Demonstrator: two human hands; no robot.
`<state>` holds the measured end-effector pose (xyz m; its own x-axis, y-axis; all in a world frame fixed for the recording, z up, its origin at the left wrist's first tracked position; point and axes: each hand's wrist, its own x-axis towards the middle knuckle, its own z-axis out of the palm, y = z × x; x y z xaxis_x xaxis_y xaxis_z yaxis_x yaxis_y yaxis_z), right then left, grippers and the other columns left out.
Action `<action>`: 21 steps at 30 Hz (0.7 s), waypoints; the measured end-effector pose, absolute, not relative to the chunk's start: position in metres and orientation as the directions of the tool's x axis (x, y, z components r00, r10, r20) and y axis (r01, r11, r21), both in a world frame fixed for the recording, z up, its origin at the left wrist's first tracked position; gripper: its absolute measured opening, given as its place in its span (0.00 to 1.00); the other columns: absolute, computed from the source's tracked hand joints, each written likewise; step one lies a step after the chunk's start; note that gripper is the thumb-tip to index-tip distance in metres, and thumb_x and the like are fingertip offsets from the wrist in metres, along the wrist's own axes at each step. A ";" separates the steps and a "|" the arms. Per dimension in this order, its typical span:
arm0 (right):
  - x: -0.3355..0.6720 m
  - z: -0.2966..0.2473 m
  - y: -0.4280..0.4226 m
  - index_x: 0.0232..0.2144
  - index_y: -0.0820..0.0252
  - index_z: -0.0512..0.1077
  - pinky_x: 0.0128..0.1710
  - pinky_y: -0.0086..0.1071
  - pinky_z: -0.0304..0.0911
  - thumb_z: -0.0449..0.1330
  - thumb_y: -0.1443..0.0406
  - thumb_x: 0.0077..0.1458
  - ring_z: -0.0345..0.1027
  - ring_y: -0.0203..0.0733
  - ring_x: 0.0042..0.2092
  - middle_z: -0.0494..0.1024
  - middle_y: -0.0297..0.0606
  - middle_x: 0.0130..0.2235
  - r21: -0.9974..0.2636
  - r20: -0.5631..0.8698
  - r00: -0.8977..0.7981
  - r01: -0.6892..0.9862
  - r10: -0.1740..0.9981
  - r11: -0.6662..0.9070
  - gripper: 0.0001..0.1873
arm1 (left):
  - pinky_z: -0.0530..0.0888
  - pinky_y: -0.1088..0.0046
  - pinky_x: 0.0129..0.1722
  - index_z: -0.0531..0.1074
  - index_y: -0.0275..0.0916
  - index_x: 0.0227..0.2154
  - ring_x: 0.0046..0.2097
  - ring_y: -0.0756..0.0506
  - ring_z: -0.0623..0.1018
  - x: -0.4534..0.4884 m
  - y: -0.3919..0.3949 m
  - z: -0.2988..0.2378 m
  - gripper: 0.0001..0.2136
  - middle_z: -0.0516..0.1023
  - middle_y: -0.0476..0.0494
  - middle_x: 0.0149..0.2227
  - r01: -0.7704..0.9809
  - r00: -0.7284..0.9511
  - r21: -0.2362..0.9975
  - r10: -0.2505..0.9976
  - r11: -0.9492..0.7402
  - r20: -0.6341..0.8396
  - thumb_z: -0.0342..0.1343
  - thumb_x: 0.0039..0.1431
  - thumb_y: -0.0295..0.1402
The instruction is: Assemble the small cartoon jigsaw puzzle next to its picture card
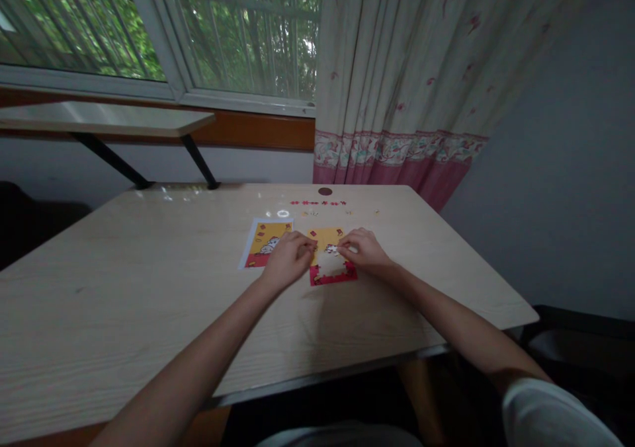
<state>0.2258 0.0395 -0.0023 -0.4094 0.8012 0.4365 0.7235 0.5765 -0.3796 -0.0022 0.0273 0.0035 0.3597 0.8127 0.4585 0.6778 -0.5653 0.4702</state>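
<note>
A partly assembled jigsaw puzzle (330, 236) lies on the table, yellow above and red along the bottom, with a gap showing bare tabletop in its lower middle. My right hand (366, 248) comes in from the right, thumb and fingers pinched on a small white puzzle piece (333, 249) near the centre. At the puzzle's left edge, my left hand (289, 259) is closed with its fingertips together; what they hold, if anything, is too small to tell. Partly behind that hand lies a reference picture (260, 239) of a white animal on yellow and red.
Behind the puzzle, red loose pieces (317, 203) form a row, with a few pale pieces (314, 213) in front of them. A dark round cable hole (325, 191) is near the table's back edge. A raised shelf (99, 118) stands at the back left.
</note>
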 end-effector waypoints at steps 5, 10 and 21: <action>0.227 -0.011 0.045 0.31 0.56 0.77 0.41 0.34 0.55 0.62 0.63 0.52 0.66 0.40 0.38 0.78 0.35 0.33 -0.423 0.308 -0.446 0.727 0.840 0.542 0.05 | 0.68 0.62 0.43 0.76 0.38 0.42 0.43 0.41 0.69 -0.002 0.022 0.004 0.13 0.72 0.39 0.39 0.702 0.557 0.267 0.742 -0.661 0.372 0.49 0.58 0.26; 0.227 -0.010 0.046 0.32 0.56 0.76 0.43 0.35 0.55 0.61 0.63 0.53 0.66 0.41 0.39 0.78 0.36 0.35 -0.419 0.288 -0.455 0.731 0.842 0.538 0.05 | 0.68 0.60 0.45 0.75 0.43 0.45 0.45 0.40 0.68 0.000 0.019 0.005 0.15 0.70 0.39 0.43 0.692 0.629 0.193 0.713 -0.695 0.311 0.50 0.58 0.26; 0.220 -0.015 0.052 0.33 0.56 0.76 0.45 0.36 0.55 0.62 0.60 0.51 0.65 0.42 0.41 0.76 0.37 0.37 -0.465 0.295 -0.343 0.764 0.892 0.447 0.08 | 0.67 0.61 0.47 0.75 0.41 0.45 0.46 0.40 0.67 0.002 0.020 0.003 0.15 0.69 0.39 0.44 0.700 0.624 0.201 0.724 -0.685 0.295 0.50 0.58 0.24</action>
<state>0.2198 0.0524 -0.0155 -0.3429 0.8919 0.2947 0.7639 0.4474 -0.4651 0.0023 0.0198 0.0030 0.6238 0.7238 0.2950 0.6999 -0.6852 0.2014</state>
